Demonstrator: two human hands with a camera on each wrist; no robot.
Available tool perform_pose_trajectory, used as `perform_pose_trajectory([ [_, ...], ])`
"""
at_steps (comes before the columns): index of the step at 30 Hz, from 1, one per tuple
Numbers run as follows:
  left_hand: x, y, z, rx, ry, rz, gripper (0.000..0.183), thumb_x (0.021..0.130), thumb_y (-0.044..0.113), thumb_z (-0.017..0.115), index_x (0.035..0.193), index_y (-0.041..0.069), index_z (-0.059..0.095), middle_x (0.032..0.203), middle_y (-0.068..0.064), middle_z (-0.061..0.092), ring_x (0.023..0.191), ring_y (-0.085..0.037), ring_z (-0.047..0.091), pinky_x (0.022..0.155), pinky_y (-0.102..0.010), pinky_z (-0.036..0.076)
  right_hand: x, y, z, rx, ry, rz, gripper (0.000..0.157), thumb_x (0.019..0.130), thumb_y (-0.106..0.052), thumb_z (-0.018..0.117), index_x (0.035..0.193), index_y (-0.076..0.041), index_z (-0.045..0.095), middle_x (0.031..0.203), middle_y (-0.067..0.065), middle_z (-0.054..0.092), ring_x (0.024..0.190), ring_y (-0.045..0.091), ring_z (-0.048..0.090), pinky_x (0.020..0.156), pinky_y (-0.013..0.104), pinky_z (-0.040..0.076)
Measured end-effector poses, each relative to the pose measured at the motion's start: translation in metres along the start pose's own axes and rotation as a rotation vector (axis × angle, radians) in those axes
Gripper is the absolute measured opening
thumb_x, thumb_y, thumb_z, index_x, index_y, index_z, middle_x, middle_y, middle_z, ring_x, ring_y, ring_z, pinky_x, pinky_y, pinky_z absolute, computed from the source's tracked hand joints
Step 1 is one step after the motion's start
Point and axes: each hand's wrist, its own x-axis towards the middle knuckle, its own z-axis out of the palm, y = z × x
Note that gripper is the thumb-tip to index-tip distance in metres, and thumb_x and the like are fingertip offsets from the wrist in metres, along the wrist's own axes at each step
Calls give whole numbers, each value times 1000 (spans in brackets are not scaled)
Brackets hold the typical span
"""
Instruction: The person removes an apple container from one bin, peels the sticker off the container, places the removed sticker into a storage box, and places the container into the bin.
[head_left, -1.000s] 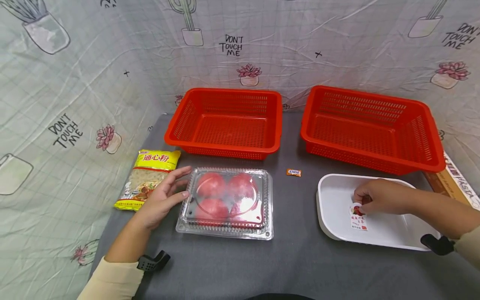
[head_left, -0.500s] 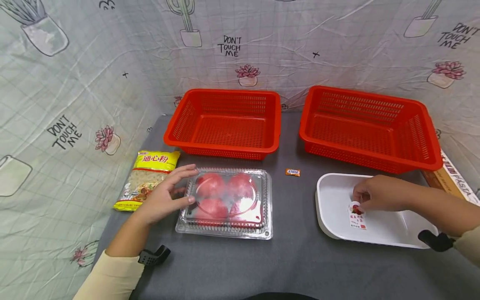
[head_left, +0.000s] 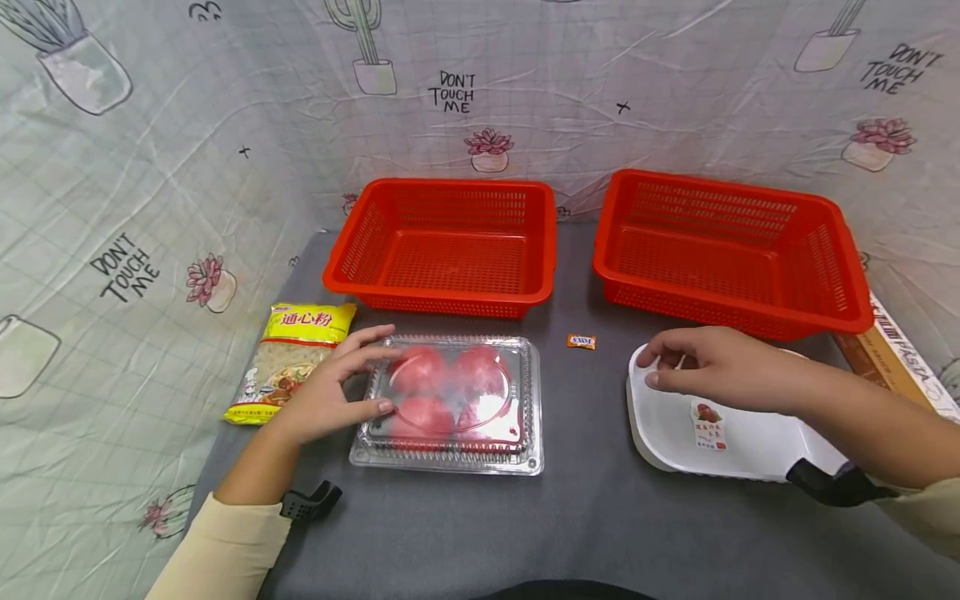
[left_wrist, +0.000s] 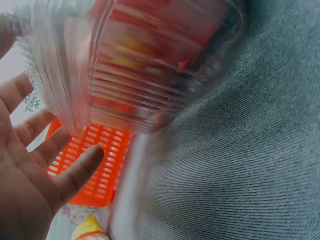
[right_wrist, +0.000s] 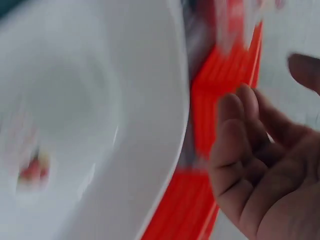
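In the head view my left hand reaches its spread fingers to the left side of a clear plastic clamshell box, fingertips right at the lid edge. Several round red fruits show through the lid. The left wrist view has the ribbed side of that clamshell box close to the relaxed fingers. Over the far left rim of a white plastic tub hovers my right hand, fingers loosely bent and holding nothing. A small sticker with a red fruit picture lies on the tub's floor.
Two red plastic baskets stand along the back. A small orange-wrapped candy lies between clamshell and tub. A yellow pasta bag lies at the left, and a pasta box leans by the right basket.
My right hand has left the sticker on the tub's floor and moved up and left over the rim. My left hand has shifted slightly right onto the clamshell's edge.
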Motion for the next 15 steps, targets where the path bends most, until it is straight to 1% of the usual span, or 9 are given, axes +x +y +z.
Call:
perform_pose_trajectory([
  [4,1,-1,0,6,-15,-2,65,85,23,89,146,27,66,167,-8,38,148,-30,41,101,-70,48,2,-32,27,243,27,-4,49,101,-29,75,144,-13,59,120,9,65,96,29,65,71,38,58],
  [6,1,-2,0,4,-19,-2,66,85,23,89,147,27,66,167,-8,38,148,-29,41,101,-71,48,4,-43,41,369,20,-5,59,100,-27,75,152,-14,50,132,15,61,105,31,66,75,43,59],
  [8,2,-2,0,1,-19,-1,66,85,23,89,147,26,65,167,-8,38,148,-29,40,101,-71,48,8,-51,54,472,3,1,69,100,-27,75,159,-15,41,143,20,55,114,32,65,79,47,60],
  [11,2,-2,0,3,-17,-2,66,86,23,88,147,23,65,167,-8,38,146,-29,42,101,-70,49,15,-58,73,583,-27,30,80,99,-28,76,164,-20,30,154,22,45,122,32,63,85,48,59],
  [15,1,-2,0,3,-17,6,66,86,22,88,147,18,65,166,-9,38,144,-29,45,101,-66,49,27,-61,93,675,-20,77,89,97,-29,76,167,-21,23,159,25,38,124,34,62,87,48,59],
])
